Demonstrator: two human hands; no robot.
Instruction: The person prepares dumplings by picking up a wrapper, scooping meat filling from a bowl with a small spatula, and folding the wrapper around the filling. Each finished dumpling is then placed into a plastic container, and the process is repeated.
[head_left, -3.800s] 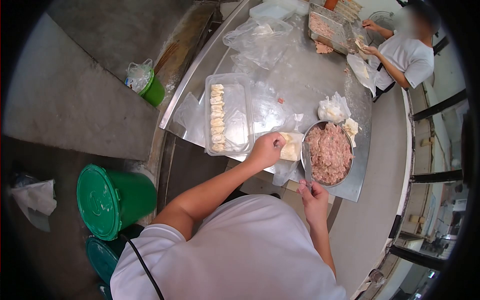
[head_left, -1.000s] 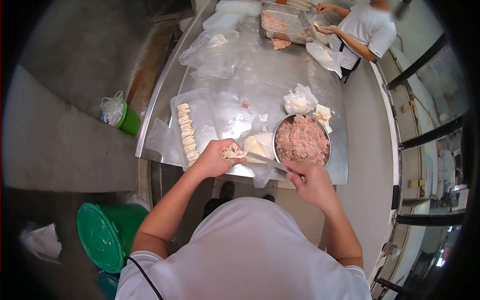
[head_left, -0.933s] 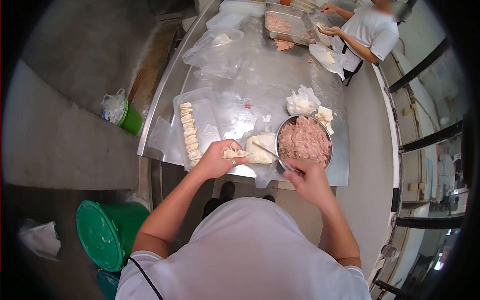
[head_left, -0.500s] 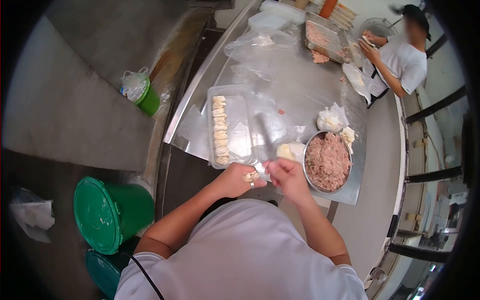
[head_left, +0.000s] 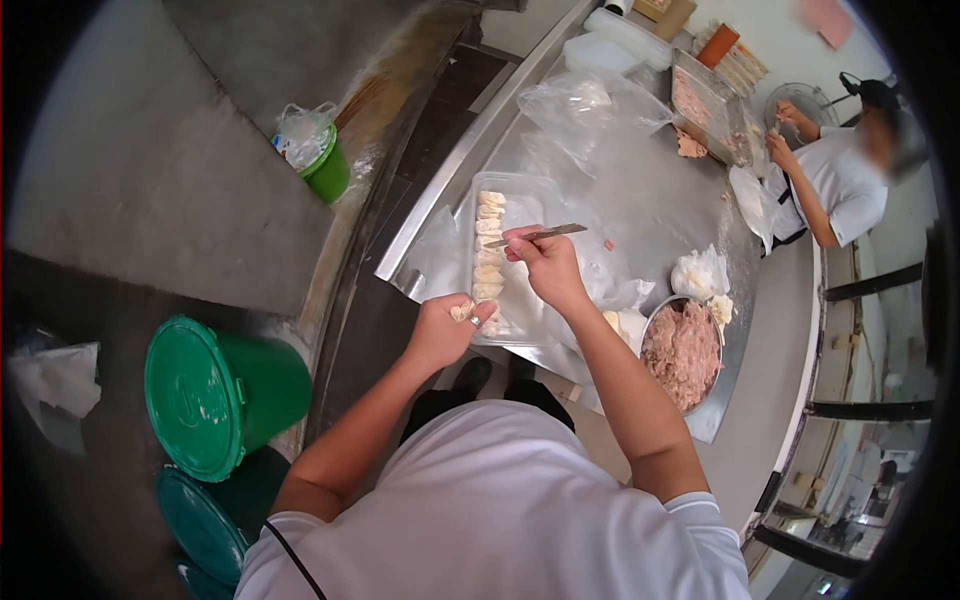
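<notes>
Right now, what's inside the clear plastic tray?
The clear plastic tray holds one row of folded dumplings along its left side. The right hand, holding a flat spatula, covers part of its middle.

Dumpling (head_left: 462, 312) perhaps half-hidden by fingers (head_left: 478, 316).

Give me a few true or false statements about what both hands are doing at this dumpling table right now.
1. The left hand holds a folded dumpling. True.
2. The right hand holds a flat metal spatula. True.
3. The right hand is scooping in the bowl of minced filling. False: it is over the clear plastic tray, away from the bowl.
4. The tray holds a row of dumplings. True.
5. The green bucket stands on the steel table. False: it is on the floor.
</notes>
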